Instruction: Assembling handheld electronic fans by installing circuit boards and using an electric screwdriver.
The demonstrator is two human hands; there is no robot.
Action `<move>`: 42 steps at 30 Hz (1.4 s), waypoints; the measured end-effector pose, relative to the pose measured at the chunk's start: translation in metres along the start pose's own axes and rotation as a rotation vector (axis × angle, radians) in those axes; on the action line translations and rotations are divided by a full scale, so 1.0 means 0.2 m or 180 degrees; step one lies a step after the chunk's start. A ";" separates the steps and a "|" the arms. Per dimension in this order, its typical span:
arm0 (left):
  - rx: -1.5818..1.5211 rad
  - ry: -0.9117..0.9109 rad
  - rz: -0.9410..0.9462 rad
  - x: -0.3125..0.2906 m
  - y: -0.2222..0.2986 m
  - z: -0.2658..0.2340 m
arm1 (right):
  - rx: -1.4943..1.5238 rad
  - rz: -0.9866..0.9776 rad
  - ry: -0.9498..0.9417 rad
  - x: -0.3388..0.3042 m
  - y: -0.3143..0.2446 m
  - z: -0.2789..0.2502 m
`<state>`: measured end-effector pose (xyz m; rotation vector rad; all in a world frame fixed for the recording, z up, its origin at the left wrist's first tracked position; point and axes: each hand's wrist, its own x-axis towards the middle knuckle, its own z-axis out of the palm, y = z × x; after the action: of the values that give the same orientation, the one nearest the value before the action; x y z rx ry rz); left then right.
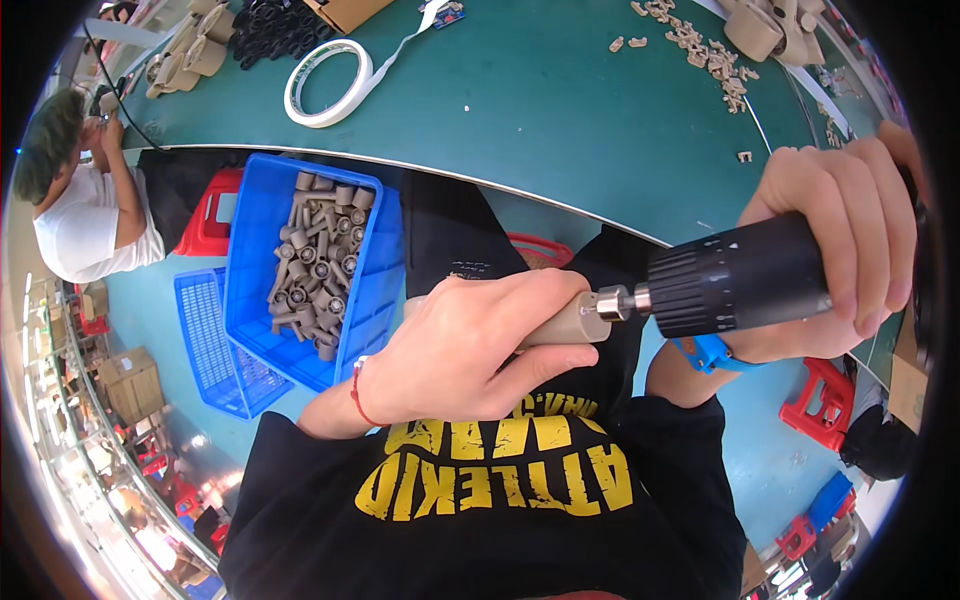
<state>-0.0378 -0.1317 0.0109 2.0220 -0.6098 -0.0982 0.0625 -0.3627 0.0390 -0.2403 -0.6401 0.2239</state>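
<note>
In front of my chest my left hand [465,345] is wrapped round a beige plastic cylindrical part [572,322], its round end pointing right. My right hand [840,225] grips a black power screwdriver [735,278] held level, its collar toward the left. The shiny metal bit [620,302] at the screwdriver's front meets the end of the beige part; whether it is seated inside I cannot tell. My fingers hide most of the part, with a little of its other end showing left of my hand. A blue band [712,355] is round my right wrist.
A blue crate [385,300] of similar beige parts stands at my left. The green table [450,120] ahead bears a white tape roll [292,98], small beige pieces [690,45] and black rings [275,35]. Another person [90,215] sits far left; a red stool [825,405] stands right.
</note>
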 end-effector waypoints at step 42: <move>-0.0336 -0.0214 -0.0095 -0.01 -0.01 0.05 | -0.0567 0.0446 0.0322 0.02 -0.03 0.08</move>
<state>-0.0414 -0.1388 0.0029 1.9321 -0.6043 -0.2127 0.0558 -0.3645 0.0556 -0.4658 -0.5436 0.2876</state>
